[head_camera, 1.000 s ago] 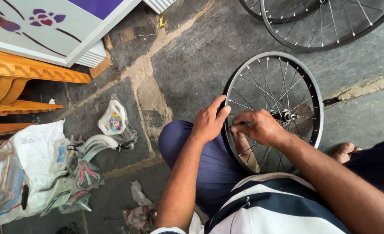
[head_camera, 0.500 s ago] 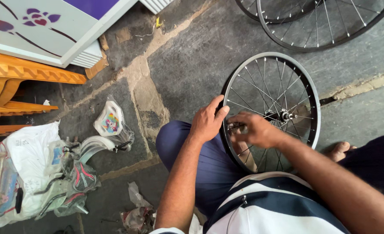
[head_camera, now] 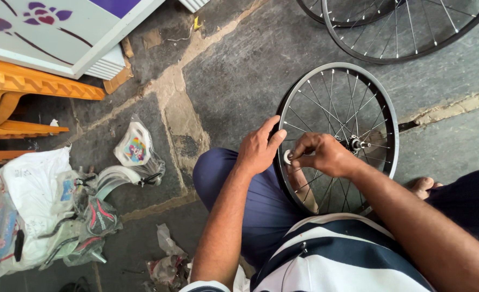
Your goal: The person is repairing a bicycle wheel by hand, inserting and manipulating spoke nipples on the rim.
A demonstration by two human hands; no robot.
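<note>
While left hand (head_camera: 258,147) grips wheel (head_camera: 339,135), right fingers (head_camera: 304,153) seemingly pinch rim.

"What was the floor (head_camera: 239,70) like?"

"Grey stone slabs with pale, rough joints between them."

"And what lay on it?"

"At the left, a white sack (head_camera: 28,189) with plastic-wrapped parts (head_camera: 82,221) heaped against it. Just beside those lay a small clear packet (head_camera: 134,146) with a colourful print. Crumpled wrappers (head_camera: 166,259) sat near the bottom edge. A flat brown scrap (head_camera: 119,80) lay by the foot of a white cabinet (head_camera: 61,32), next to an orange chair (head_camera: 18,97). At the top right, two spoked wheels (head_camera: 407,32) lay flat, overlapping."
</note>
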